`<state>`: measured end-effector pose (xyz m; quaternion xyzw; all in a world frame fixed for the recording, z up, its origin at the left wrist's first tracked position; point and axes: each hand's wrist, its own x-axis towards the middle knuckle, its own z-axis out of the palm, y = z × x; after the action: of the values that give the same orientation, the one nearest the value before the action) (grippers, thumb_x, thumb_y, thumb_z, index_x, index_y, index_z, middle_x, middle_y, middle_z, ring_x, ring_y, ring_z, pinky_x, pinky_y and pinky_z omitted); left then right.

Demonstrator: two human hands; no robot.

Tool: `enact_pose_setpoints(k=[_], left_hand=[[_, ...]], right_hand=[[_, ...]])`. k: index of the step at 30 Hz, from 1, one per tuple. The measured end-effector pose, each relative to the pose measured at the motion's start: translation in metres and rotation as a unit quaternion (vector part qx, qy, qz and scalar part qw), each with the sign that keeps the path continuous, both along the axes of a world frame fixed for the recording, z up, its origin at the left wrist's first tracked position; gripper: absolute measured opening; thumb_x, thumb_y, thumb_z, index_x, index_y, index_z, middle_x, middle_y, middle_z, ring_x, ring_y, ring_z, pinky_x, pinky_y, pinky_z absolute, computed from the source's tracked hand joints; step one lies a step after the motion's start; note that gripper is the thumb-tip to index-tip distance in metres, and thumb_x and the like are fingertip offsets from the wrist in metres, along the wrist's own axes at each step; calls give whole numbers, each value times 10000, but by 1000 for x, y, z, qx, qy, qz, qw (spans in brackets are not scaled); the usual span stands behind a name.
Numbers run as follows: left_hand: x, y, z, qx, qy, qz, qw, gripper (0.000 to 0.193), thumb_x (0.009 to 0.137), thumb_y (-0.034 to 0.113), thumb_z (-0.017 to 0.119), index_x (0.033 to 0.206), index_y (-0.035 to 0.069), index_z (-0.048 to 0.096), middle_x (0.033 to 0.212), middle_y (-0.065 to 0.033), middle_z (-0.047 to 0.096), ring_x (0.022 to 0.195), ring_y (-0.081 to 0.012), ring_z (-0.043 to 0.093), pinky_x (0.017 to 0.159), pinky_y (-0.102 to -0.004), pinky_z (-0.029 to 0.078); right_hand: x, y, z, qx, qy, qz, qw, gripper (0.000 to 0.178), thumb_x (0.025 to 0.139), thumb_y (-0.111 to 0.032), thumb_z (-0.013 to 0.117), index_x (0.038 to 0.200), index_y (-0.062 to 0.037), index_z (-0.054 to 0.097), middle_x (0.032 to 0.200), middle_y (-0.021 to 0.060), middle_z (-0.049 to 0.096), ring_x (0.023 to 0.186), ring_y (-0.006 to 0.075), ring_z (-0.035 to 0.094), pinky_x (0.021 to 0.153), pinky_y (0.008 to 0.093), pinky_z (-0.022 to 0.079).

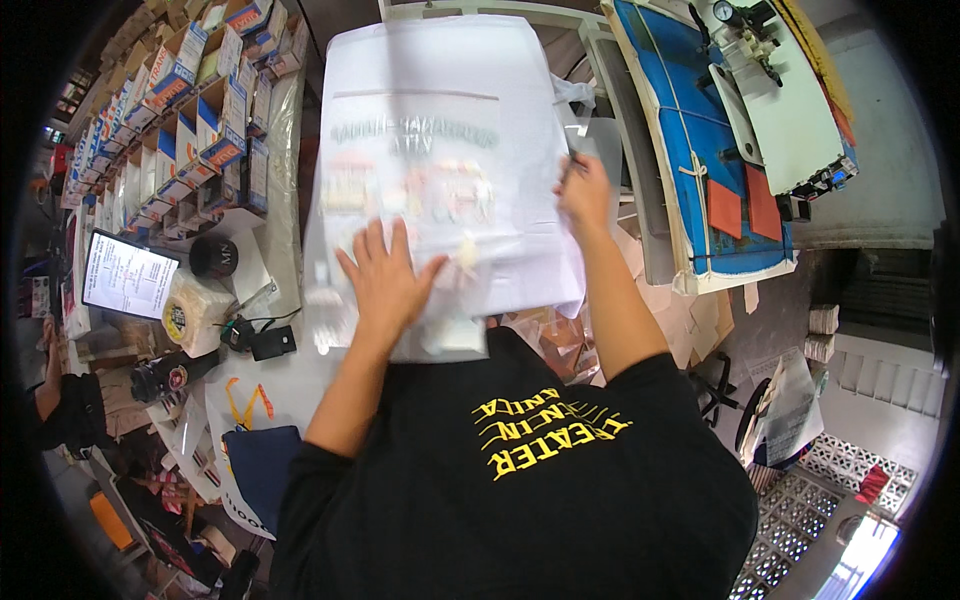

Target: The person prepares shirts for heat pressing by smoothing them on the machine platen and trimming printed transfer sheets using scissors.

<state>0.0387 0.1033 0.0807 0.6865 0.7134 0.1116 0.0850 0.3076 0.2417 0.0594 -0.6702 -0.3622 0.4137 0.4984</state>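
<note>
A white cloth point(445, 65) lies spread over the work surface in front of me. On it rests a printed transfer sheet point(412, 195) with coloured, building-like pictures and lettering, slightly blurred. My left hand point(383, 285) presses down on the sheet's lower left part, fingers spread. At the cloth's right edge, my right hand point(586, 195) is closed around a slim dark tool point(572, 164); its kind is unclear. Crumpled clear plastic point(573, 92) sits just beyond that hand.
Shelves of open cartons point(190, 140) stand at the left, above a tablet point(128, 274), a tape roll point(192, 312) and orange-handled scissors point(248, 402). A blue-topped press table point(680, 150) with a gauge borders the right. Another person's arm point(50, 375) shows at far left.
</note>
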Motion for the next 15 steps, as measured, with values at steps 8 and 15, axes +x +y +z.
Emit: enact_pose_setpoints(k=[8,15], left_hand=[[-90,124,-24,61,-28,-220,973,605,834,412,690,1232,-21,548,1492,-195,392,1424,-421,262,1165,-567,157],[-34,110,12,32,-150,-310,938,501,707,200,798,1139,43,600,1386,-129,506,1348,-350,404,1157,-572,212]], right_hand=[[52,-169,28,-249,219,258,907,265,952,-264,628,1107,-64,550,799,20,605,637,112,604,507,232,469],[-21,-189,7,-185,232,197,934,475,945,-240,646,1318,1,475,891,60,589,707,115,605,522,238,506]])
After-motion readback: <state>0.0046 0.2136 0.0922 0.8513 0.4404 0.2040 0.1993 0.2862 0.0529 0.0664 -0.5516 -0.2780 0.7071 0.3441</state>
